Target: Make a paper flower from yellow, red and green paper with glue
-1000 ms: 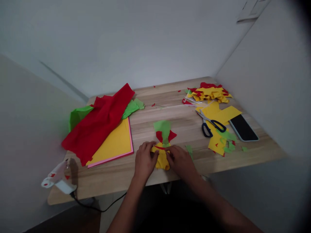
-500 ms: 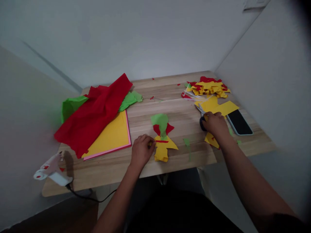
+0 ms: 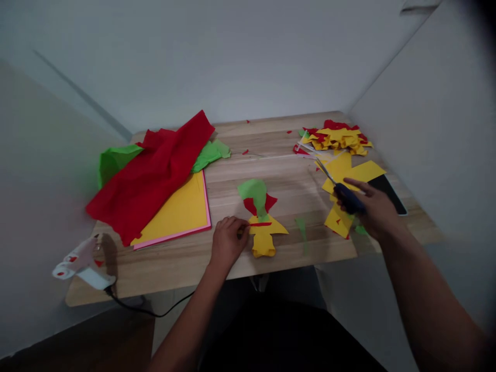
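Note:
My left hand (image 3: 231, 238) pinches one end of a thin red paper strip (image 3: 261, 224), which stretches over a yellow paper cutout (image 3: 263, 244). Green paper (image 3: 253, 191) and red pointed pieces (image 3: 251, 206) lie at the top of that cutout. On the right, my right hand (image 3: 372, 207) grips scissors (image 3: 346, 197) by their dark blue handles, the index finger stretched out along them. The blades point away to the upper left, over yellow paper pieces (image 3: 339, 168).
Red crepe paper (image 3: 155, 175) covers part of a yellow sheet stack (image 3: 182, 212) at left. A corded glue gun (image 3: 87, 266) stands at the front left. Yellow and red scraps (image 3: 341, 138) are heaped at back right, near a phone (image 3: 389, 191).
My right hand has picked the scissors up from among the yellow paper and drawn them back to the right. My left hand keeps its pinch on the red strip.

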`<state>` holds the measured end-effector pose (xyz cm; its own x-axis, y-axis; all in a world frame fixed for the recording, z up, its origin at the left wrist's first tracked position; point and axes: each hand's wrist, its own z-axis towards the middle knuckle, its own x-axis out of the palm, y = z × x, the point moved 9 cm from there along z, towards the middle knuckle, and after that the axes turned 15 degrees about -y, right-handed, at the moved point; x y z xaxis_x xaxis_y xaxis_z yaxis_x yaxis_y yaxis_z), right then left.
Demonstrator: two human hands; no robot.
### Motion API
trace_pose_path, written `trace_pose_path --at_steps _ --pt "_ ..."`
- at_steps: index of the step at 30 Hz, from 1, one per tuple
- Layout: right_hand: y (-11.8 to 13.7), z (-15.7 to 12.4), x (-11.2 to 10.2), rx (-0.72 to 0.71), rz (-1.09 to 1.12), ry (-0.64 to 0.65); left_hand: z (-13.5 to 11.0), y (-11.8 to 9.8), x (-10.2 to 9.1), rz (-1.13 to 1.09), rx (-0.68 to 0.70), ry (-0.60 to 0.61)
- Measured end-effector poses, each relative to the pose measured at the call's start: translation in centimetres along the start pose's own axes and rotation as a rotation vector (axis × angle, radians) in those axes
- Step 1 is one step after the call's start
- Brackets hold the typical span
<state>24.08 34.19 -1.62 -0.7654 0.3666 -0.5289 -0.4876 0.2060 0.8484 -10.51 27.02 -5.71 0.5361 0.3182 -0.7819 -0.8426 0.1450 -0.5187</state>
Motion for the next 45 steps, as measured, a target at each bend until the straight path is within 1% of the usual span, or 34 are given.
trace_pose_path --at_steps 1,2,4,5,7,8,10,12,14,18,22,27,35,41,45 --pt "-0.3 -2.8 1.2 0.146 0.197 0.150 0.0 0.1 0.0 0.000 -0.002 -0.001" --pt "-0.3 -5.9 2.2 0.264 0.343 0.248 0.0 0.1 0.1 0.003 0.000 -0.003" --pt "0.2 -12.3 4.3 0.427 0.523 0.409 0.0 0.1 0.1 0.016 0.019 -0.002" --pt "0.3 -15.5 5.7 0.517 0.550 0.501 0.0 0.0 0.2 0.027 0.032 -0.001" --pt "0.5 -20.6 8.1 0.671 0.601 0.617 -0.1 -0.1 0.2 0.049 0.053 0.008" --pt "0.6 -22.4 9.2 0.708 0.608 0.667 -0.2 -0.1 0.2 0.054 0.057 0.015" --pt "0.8 -24.3 11.0 0.707 0.566 0.736 -0.2 -0.2 0.2 0.047 0.060 0.027" --pt "0.4 -24.7 12.4 0.720 0.529 0.736 -0.3 -0.1 0.1 0.019 0.051 0.032" --pt "0.0 -24.7 13.4 0.747 0.516 0.708 -0.3 0.2 0.0 -0.017 0.023 0.013" --pt "-0.1 -24.8 14.5 0.749 0.502 0.700 -0.5 1.3 -0.2 -0.079 -0.057 -0.045" --pt "-0.1 -24.9 15.0 0.741 0.513 0.690 -0.6 1.7 -0.1 -0.103 -0.108 -0.045" --pt "-0.4 -24.6 15.5 0.728 0.499 0.673 -0.6 1.8 -0.9 -0.056 -0.150 -0.072" --pt "0.3 -24.2 16.2 0.721 0.509 0.661 -0.5 2.0 -0.7 -0.062 -0.147 -0.058" --pt "0.3 -23.3 16.5 0.669 0.476 0.633 -0.5 1.9 -0.7 -0.063 -0.148 -0.049" --pt "0.0 -23.2 16.5 0.685 0.440 0.623 -0.5 1.8 -0.9 -0.060 -0.158 -0.055"
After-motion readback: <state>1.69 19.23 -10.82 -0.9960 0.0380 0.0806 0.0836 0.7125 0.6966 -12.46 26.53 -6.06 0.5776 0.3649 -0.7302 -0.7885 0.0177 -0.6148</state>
